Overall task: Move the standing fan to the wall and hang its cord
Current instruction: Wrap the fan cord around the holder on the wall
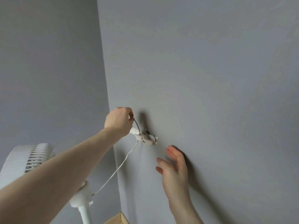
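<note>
The white standing fan (29,159) stands at the lower left beside the grey wall corner, its head partly behind my left forearm. Its thin white cord (120,166) rises from the fan's neck to a white wall hook (148,139), where a few turns are wound. My left hand (119,122) pinches the cord just above and left of the hook. My right hand (174,165) hovers open below and right of the hook, fingers straight, close to the wall and holding nothing.
The grey wall (210,78) fills the right side and meets another wall at the corner (106,94). A strip of wooden floor and pale skirting (120,219) shows at the bottom. The fan's white pole (85,214) runs down out of view.
</note>
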`<state>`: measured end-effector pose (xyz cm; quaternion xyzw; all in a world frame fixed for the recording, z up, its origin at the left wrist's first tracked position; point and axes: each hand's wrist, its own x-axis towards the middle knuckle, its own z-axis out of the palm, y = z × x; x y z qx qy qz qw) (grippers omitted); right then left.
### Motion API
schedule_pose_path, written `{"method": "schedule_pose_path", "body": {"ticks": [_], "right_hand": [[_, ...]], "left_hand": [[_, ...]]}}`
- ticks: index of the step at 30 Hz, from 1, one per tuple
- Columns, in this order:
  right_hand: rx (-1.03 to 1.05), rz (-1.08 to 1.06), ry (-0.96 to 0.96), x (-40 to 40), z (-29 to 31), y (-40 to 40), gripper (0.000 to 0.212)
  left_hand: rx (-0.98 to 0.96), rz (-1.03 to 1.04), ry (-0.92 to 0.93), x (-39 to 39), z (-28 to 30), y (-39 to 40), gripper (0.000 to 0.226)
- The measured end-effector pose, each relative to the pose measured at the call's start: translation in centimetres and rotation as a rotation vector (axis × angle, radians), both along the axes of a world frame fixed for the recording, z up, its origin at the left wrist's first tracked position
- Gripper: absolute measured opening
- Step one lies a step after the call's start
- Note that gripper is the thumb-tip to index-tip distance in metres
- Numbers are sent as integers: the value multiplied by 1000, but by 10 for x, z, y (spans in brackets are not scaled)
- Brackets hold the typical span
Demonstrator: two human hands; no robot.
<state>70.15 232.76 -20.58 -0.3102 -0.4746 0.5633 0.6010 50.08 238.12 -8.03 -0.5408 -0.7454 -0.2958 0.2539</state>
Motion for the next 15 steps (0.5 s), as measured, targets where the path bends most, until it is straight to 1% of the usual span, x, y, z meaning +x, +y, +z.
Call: {"method": "schedule_pose_path", "body": {"ticks": [2, 3, 5, 8, 11, 13, 15], "right_hand": [[1, 11, -12, 4, 3, 0, 45], [3, 19, -25, 6, 4, 1, 44], [6, 42, -50, 8, 6, 1, 40], [9, 92, -83, 9, 7, 1, 38], [16, 153, -138, 10, 8, 1, 35], [16, 193, -154, 9, 10, 1, 29], [10, 242, -159, 8, 14, -1, 25]], "left_hand": [[-58, 108, 38, 7, 10, -9, 13], [-97, 142, -5, 9, 14, -11, 13], [-198, 163, -161, 13, 21, -14, 19], [-294, 75, -390, 19, 29, -14, 30], [-338, -30, -572, 34, 31, -13, 25], [-367, -96, -668, 43, 26, -10, 27], [-379, -145, -706, 50, 17, -6, 34]]}}
